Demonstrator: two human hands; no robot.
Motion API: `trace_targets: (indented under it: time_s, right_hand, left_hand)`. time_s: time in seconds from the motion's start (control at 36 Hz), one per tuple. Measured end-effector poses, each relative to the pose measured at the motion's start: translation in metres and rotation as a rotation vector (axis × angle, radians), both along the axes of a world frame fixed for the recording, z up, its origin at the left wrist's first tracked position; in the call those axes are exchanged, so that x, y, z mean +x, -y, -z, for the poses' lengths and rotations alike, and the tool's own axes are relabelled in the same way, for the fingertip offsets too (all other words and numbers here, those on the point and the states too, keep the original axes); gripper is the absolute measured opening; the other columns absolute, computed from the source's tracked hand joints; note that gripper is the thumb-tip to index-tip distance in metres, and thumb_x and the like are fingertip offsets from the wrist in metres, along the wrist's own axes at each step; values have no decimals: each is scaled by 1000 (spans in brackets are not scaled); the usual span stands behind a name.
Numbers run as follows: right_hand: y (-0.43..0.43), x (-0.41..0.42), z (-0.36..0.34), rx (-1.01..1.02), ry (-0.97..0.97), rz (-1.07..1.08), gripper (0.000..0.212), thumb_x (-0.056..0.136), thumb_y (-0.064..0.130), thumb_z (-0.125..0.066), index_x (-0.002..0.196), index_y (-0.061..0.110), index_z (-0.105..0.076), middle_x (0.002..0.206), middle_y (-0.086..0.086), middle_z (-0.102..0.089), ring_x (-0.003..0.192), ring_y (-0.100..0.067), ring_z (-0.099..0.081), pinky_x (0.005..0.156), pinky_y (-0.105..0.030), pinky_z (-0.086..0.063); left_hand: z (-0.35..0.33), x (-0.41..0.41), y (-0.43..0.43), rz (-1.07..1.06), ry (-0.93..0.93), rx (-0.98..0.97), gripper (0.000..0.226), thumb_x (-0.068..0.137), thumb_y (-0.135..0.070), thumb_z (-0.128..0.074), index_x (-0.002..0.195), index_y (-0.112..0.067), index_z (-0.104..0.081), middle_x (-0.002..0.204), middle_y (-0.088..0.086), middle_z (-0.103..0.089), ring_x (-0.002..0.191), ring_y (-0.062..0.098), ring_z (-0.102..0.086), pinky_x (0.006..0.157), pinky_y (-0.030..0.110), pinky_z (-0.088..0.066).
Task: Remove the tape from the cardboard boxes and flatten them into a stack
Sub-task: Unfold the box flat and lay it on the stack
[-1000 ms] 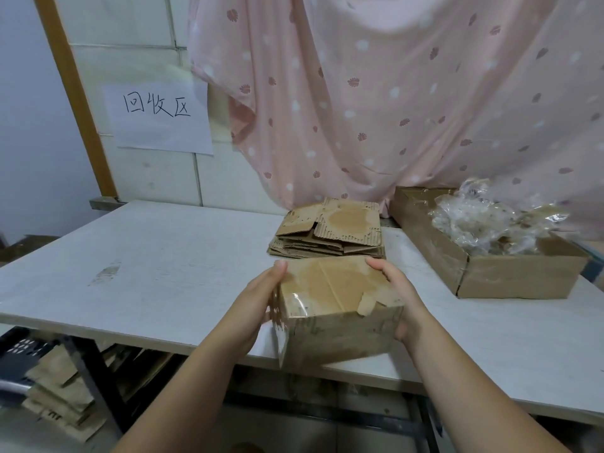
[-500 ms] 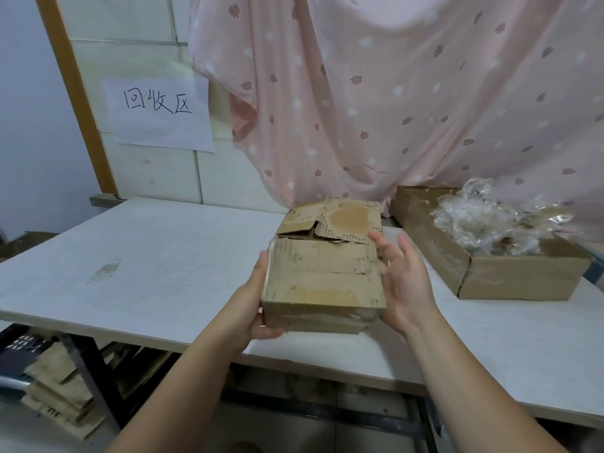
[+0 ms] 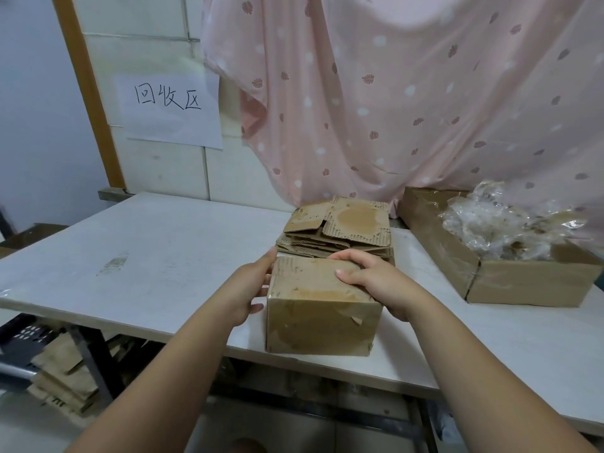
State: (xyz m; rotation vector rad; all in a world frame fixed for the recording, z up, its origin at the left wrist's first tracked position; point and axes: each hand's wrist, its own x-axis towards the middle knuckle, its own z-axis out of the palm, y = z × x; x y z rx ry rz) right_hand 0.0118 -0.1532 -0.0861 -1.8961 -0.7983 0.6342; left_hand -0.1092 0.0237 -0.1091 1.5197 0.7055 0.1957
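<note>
A worn brown cardboard box [image 3: 318, 317] with bits of clear tape on its faces is held over the front edge of the white table [image 3: 157, 256]. My left hand [image 3: 250, 291] holds its left side, fingers along the wall and thumb at the front. My right hand [image 3: 376, 282] grips the top right part, fingers curled over the far top edge and thumb lying on the top face. Just behind the box lies a stack of flattened cardboard [image 3: 340, 228].
An open cardboard tray [image 3: 510, 279] filled with crumpled clear tape [image 3: 503, 227] stands at the right. A pink curtain [image 3: 392, 93] hangs behind, and a paper sign [image 3: 170, 109] is on the wall. More flattened cardboard [image 3: 62, 377] lies under the table at left.
The box has been turned over in my hands and lowered toward the table edge. My right hand moved from the box's right side onto its top.
</note>
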Motion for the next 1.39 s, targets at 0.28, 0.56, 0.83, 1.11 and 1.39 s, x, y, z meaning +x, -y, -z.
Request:
trace_targets:
  time_s: [0.28,0.56,0.83,1.11,1.39]
  right_hand:
    - [1,-1,1,-48,188,1,29,96,29,-53,123,37,-57,116,15,-60,104,-7,-57,90,-29,-48]
    - [2,0,3,-58,204,36,26,94,30,-54,118,39,-59,115,14,-62,103,-7,-58,87,-28,-48]
    - [-1,-2,3,-62,192,99,31,93,27,-57,122,36,-59,119,11,-60,106,-10,-57,85,-27,-45]
    - [0,-2,2,-59,168,93,32,91,25,-60,120,36,-61,114,13,-62,101,-8,-59,87,-27,-49]
    - [-2,-4,2,-65,178,99,31,92,27,-58,121,38,-59,113,14,-60,100,-11,-59,86,-32,-51]
  left_hand:
    - [-2,12,-10,-42,173,-196,28,98,-22,-48,74,-11,-57,65,-1,-67,56,11,-62,55,22,-48]
    - [0,15,4,-351,345,450,27,99,-26,-43,87,-5,-55,78,-2,-60,74,13,-59,58,20,-46]
    - [-4,-2,0,-423,374,590,20,95,-26,-53,80,-13,-58,78,-5,-63,56,5,-63,62,32,-48]
    - [-23,-15,9,-380,338,915,13,89,-30,-61,82,-19,-62,82,-9,-61,58,3,-61,58,9,-40]
    - [8,-29,18,-168,267,59,64,84,-50,-57,136,-14,-47,127,0,-61,104,15,-62,100,38,-47]
